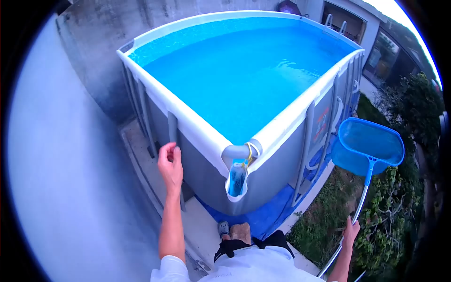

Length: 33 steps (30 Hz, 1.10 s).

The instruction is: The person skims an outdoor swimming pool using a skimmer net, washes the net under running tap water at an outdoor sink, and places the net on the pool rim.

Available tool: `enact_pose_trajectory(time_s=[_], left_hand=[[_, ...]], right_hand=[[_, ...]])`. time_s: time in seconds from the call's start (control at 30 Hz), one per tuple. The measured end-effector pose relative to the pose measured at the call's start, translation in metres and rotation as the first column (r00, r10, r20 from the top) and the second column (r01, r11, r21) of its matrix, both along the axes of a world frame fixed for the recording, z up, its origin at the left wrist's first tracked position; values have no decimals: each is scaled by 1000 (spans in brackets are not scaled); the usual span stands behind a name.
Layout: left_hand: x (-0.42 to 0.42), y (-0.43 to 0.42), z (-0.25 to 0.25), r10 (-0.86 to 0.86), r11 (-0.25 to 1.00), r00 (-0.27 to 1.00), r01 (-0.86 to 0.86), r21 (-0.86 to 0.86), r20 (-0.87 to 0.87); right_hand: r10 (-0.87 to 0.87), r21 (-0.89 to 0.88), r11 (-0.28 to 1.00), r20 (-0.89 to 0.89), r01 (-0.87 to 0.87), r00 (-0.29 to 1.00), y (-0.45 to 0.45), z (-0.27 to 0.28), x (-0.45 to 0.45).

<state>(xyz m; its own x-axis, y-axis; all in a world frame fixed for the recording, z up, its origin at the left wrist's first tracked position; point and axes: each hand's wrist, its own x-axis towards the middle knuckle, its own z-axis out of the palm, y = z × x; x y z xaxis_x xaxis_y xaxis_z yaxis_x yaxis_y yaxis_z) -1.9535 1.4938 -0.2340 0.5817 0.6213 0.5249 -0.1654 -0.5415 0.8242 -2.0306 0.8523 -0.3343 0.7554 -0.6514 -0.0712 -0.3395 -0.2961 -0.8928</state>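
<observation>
My right hand (350, 231), at the lower right, is wrapped round the silver pole (362, 203) of a pool skimmer net. The blue net head (369, 143) is raised outside the pool, to the right of its wall. My left hand (170, 165) is lifted beside the left pool wall, close to a grey frame leg (172, 127). Its fingers are curled in with the thumb near them, and nothing shows in them. Between my hands is the near corner of the above-ground pool (197, 124), where a yellow and white cord (250, 152) loops round the grey corner tube.
Blue water (230, 80) fills the pool. A pale wall (61, 164) runs close on my left. Grass (324, 211) and leafy shrubs (387, 221) lie to the right. Blue ground sheet (268, 211) sticks out under the pool near my feet. A ladder (336, 23) shows at the far corner.
</observation>
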Motion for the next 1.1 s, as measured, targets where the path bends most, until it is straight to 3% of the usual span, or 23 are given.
enact_pose_trajectory(time_s=[0.17,0.3,0.37,0.5,0.63,0.73,0.93,1.1], left_hand=[[58,8,59,-227,959,951,181,217,211],[102,13,87,-358,905,904,275,324,232],[121,17,96,-415,897,909,402,186,37],[153,29,102,-469,883,875,466,-49,-120],[154,19,97,-227,952,920,278,126,-319],[150,13,94,-130,956,893,229,185,-431],[154,8,96,-113,973,925,177,148,-363],[167,19,107,-63,974,917,142,174,-393]], right_hand=[[-30,-17,999,36,31,999,30,24,2],[-50,-40,998,22,51,999,28,28,41],[-44,-53,998,13,45,999,26,35,67],[78,-40,996,39,-77,996,12,51,149],[182,-39,983,77,-180,980,-1,80,235],[233,-53,972,109,-228,966,-9,85,288],[223,28,974,86,-226,971,-30,55,334],[94,89,990,122,-105,988,-16,32,337]])
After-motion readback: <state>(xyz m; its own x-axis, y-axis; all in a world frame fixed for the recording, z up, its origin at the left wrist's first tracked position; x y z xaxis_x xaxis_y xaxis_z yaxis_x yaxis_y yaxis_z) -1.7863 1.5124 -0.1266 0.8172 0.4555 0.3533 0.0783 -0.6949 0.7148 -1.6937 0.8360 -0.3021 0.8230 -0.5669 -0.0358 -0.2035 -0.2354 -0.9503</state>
